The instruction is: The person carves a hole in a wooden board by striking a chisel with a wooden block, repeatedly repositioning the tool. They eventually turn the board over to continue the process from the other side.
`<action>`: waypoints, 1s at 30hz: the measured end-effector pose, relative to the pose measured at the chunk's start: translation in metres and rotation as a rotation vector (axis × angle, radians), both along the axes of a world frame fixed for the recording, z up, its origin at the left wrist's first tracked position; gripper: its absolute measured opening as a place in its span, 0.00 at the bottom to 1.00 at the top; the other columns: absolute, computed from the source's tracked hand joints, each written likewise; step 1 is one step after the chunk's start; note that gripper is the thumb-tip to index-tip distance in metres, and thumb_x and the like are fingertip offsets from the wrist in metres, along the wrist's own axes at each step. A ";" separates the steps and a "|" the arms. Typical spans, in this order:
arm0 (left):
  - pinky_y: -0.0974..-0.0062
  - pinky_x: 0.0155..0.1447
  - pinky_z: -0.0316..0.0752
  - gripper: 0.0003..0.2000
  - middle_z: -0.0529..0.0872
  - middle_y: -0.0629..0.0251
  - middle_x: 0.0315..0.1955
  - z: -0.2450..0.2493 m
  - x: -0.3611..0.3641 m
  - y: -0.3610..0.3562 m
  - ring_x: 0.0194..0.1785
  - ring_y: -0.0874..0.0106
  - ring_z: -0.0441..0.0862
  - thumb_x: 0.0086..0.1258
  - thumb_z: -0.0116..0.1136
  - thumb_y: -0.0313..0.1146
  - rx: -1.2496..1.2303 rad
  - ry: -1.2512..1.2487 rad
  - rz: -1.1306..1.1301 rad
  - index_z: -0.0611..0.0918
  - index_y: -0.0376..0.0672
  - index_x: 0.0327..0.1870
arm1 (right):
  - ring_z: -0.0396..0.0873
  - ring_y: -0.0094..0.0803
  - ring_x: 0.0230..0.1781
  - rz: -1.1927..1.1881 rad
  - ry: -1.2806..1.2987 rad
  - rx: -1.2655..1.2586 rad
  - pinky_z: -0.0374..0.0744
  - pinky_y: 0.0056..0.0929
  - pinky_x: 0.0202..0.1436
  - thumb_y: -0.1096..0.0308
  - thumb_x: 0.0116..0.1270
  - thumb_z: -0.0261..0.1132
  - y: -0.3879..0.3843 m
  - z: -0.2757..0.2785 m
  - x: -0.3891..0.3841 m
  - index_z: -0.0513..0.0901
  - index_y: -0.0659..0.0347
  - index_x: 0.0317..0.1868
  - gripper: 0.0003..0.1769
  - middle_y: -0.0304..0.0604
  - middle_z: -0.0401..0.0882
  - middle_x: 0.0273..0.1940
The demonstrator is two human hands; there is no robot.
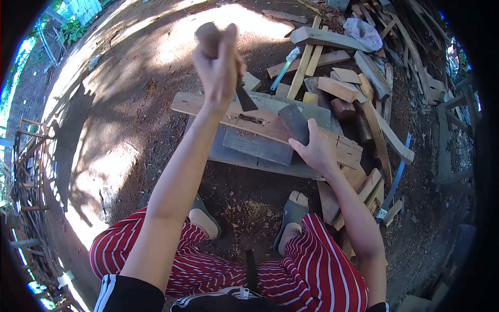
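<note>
While the left hand (217, 70) was raised above the plank (325, 147), its fingers were wrapped around a bladed tool (246, 101), the metal end angled down toward the wood. The right hand (315, 148) was closed on one end of a dark block (294, 124); whether that block bore on the plank could not be told. The plank lay across a low bench (214, 149), ahead of the person's feet (204, 222), with a rough recess (250, 118) in its upper face.

Hazards, as judged: no clamp was visible on the plank, so a sideways knock could shift it and carry the blade off line, splintering the edges of the recess. The blade hung near the right hand; a slip of the left grip could cut it. A loosened hold on either item could drop it toward the exposed toes (298, 197).

Count: two hands, one bladed tool, one dark block, one plank, one recess, one bench, two slippers (294, 213), one white bag (362, 35). The piled wood pieces (338, 88) overlapped too closely for a reliable figure.
</note>
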State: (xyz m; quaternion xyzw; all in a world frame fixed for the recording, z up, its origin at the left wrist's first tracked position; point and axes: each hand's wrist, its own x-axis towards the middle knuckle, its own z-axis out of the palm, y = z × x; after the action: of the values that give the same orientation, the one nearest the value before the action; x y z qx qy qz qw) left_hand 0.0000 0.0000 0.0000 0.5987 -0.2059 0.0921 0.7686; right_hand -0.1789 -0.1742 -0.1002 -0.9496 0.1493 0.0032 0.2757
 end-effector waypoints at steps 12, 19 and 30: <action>0.82 0.17 0.65 0.24 0.74 0.71 0.11 -0.029 -0.013 -0.020 0.13 0.81 0.72 0.70 0.61 0.54 0.136 -0.102 -0.168 0.76 0.41 0.25 | 0.82 0.60 0.38 0.014 -0.055 0.004 0.77 0.55 0.40 0.49 0.59 0.69 -0.003 -0.004 0.000 0.66 0.61 0.50 0.31 0.61 0.83 0.34; 0.81 0.32 0.70 0.12 0.80 0.72 0.22 -0.048 -0.009 -0.018 0.27 0.84 0.74 0.65 0.68 0.35 0.052 -0.072 -0.079 0.79 0.38 0.31 | 0.82 0.61 0.39 0.019 -0.053 0.034 0.78 0.52 0.42 0.48 0.58 0.70 -0.008 0.000 0.000 0.68 0.64 0.52 0.33 0.63 0.82 0.36; 0.75 0.38 0.74 0.09 0.81 0.64 0.23 -0.049 -0.005 -0.031 0.30 0.77 0.77 0.58 0.63 0.31 0.186 -0.243 0.055 0.78 0.36 0.33 | 0.80 0.29 0.33 0.272 -1.204 0.387 0.80 0.32 0.42 0.44 0.64 0.66 0.045 0.227 0.051 0.73 0.63 0.54 0.32 0.41 0.81 0.35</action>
State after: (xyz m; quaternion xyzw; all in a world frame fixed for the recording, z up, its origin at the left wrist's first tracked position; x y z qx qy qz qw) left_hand -0.0050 -0.0308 -0.0488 0.6570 -0.2887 0.1653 0.6765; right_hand -0.1283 -0.1290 0.1272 -0.7290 -0.1563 -0.4681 0.4744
